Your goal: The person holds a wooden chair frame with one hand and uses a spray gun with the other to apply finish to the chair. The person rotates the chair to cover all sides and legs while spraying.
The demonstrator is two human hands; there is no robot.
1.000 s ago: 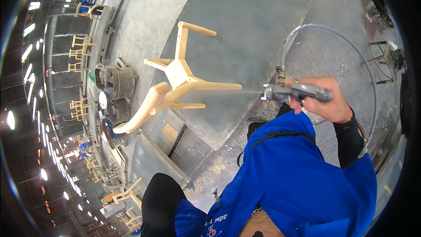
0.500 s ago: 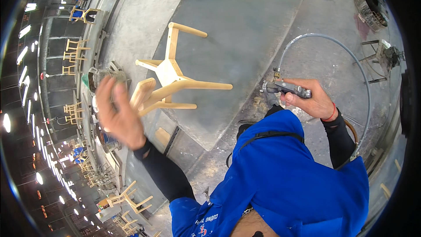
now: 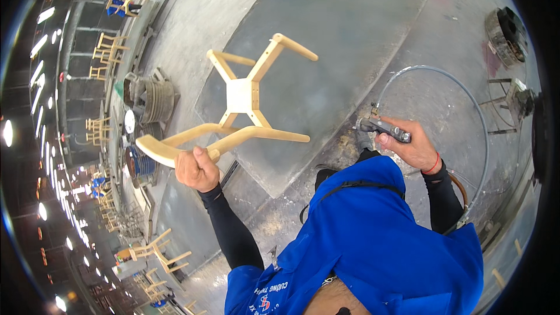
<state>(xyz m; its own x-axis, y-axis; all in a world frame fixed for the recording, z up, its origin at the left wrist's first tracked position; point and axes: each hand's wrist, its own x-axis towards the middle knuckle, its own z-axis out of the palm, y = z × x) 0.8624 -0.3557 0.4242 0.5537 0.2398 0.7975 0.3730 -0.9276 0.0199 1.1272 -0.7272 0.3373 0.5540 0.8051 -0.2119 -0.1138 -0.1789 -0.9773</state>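
A pale wooden chair frame (image 3: pixel 240 94) stands in front of me, its legs spreading from a small flat seat piece and a curved backrest rail at the near left. My left hand (image 3: pixel 197 169) is closed round that backrest rail. In my right hand (image 3: pixel 410 146), at the right, I grip a grey metal spray gun (image 3: pixel 385 129), its nozzle end pointing left. From the gun a grey-blue hose (image 3: pixel 466 84) loops out to the right and back down by my forearm. The chair and the spray gun are well apart.
Under the chair lies a dark grey floor panel (image 3: pixel 344 29). Ribbed round drums (image 3: pixel 157 98) stand at left, and a dark round container (image 3: pixel 504 38) and a stool (image 3: pixel 501 102) at far right. More wooden chairs (image 3: pixel 160 252) and people in blue are along the left side.
My left hand, open and raised before, has come down and closed on the backrest rail. The chair has turned, its seat piece facing me more. My right hand keeps the spray gun.
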